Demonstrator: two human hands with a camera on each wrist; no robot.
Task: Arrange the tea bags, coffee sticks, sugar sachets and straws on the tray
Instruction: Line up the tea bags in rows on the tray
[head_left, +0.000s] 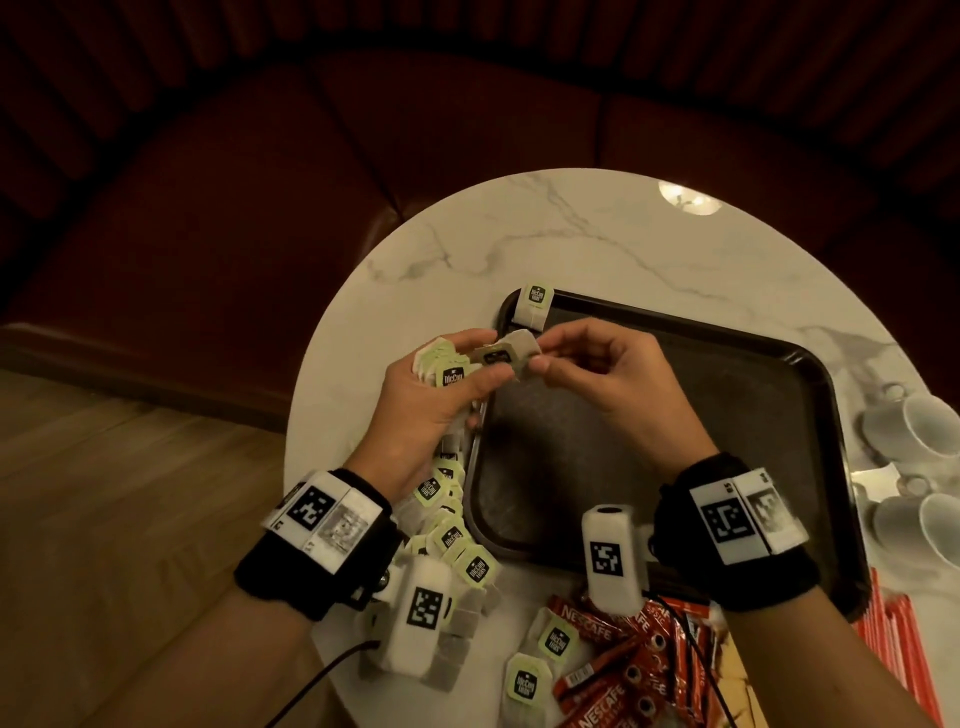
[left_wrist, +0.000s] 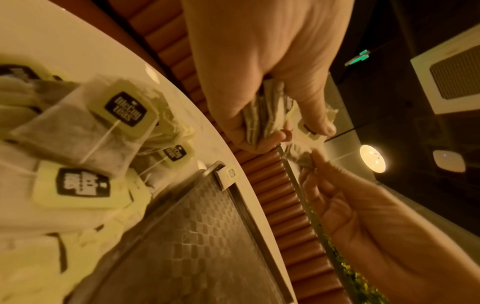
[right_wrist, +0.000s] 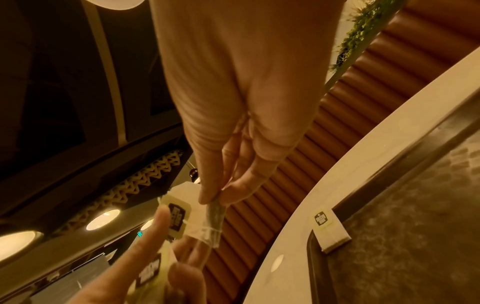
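Round marble table (head_left: 519, 234), textured dark tray (head_left: 675, 415), left hand (head_left: 441, 405) clutching papery tea bags (head_left: 447, 369), right hand (head_left: 613, 374) pinching one tea bag (head_left: 511, 353)

I see a glossy white marble-look table (head_left: 519, 234) with grey veins. The dark tray (head_left: 675, 415) looks like matt plastic, its floor a fine raised checker texture. The tea bags (head_left: 457, 540) are thin, fibrous paper with smooth pale-green card tags. The coffee sticks (head_left: 613, 670) are shiny red foil. The bench (head_left: 363, 156) looks like ribbed brown leather.
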